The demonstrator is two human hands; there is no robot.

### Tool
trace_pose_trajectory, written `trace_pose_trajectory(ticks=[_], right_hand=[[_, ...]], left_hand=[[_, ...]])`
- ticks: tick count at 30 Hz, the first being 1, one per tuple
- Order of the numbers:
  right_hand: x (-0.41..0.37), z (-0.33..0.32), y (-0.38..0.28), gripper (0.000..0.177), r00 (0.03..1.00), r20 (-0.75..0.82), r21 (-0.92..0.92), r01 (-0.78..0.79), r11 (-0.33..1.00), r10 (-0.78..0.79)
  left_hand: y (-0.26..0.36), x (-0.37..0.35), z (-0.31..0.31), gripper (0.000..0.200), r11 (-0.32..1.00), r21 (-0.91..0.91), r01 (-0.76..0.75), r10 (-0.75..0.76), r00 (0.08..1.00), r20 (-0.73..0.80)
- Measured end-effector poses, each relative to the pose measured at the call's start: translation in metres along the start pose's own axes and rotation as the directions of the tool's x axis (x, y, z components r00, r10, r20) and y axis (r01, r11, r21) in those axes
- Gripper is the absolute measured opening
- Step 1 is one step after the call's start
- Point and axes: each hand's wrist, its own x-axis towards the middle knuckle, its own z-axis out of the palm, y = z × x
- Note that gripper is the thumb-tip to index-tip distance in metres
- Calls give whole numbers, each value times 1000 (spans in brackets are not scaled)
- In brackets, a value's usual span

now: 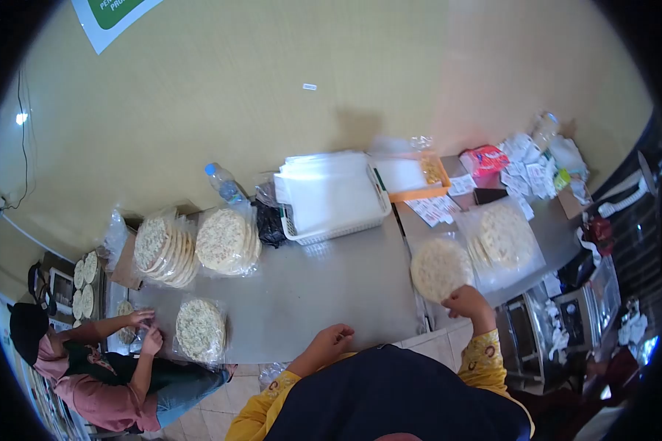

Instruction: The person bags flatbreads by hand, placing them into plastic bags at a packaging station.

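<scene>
We take the white plastic basket [338, 231] as our mark: a slotted, rectangular crate piled with flat clear plastic sheets [327, 187]. Right of it sits a shallow orange tray [419, 195], its contents too blurred to name. Further right of the basket and nearer to us, the right hand [465, 301] grasps a round flatbread [440, 269], pale, thin and speckled, by its lower edge above the grey steel worktop [331, 287]. Just beyond lies a clear bag [531, 264] holding more such discs. The left hand [335, 339], below the basket at the worktop's near edge, is loosely curled and released, gripping nothing. Left of the basket stand two bagged stacks [228, 241] of the same breads, and a co-worker's hands [147, 331] rest beside a lone bagged pile [200, 328].
</scene>
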Motion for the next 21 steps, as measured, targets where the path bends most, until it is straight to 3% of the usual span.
trace_pose_trajectory(ticks=[1, 2, 4, 6, 8, 11, 14, 17, 21], right_hand=[[11, -9, -26, 28, 967, -93, -146, 220, 964, -235], [22, -16, -51, 27, 871, -149, -305, 410, 860, -468], [53, -16, -109, 23, 710, -307, -177, 612, 771, -634], [110, -2, -157, 26, 526, -374, -243, 739, 628, -764], [144, -1, -213, 36, 597, -202, -169, 759, 628, -776], [257, 24, -238, 48, 468, -266, -270, 803, 532, -842], [260, 39, -242, 58, 515, -416, -718, 320, 618, -750], [282, 29, -248, 61, 626, -315, -662, 393, 638, -713], [298, 23, -240, 42, 658, -262, -632, 435, 641, -705]], left_hand=[[2, 7, -1, 20, 1000, 1, -9, 9, 1000, -29], [4, 13, -3, 19, 1000, 0, -19, 19, 998, -60], [0, 23, -8, 18, 1000, 7, 18, -18, 997, -69], [-2, 27, -12, 18, 997, -19, 77, -78, 993, -93], [0, 23, -17, 17, 984, -83, 157, -166, 978, -123], [-14, 14, -20, 18, 989, -85, 119, -136, 960, -245], [-19, 3, -22, 20, 974, -114, 197, -224, 918, -326], [-16, -6, -24, 22, 952, -179, 249, -299, 884, -361], [-33, -7, -16, 23, 945, -232, 229, -300, 888, -349]])
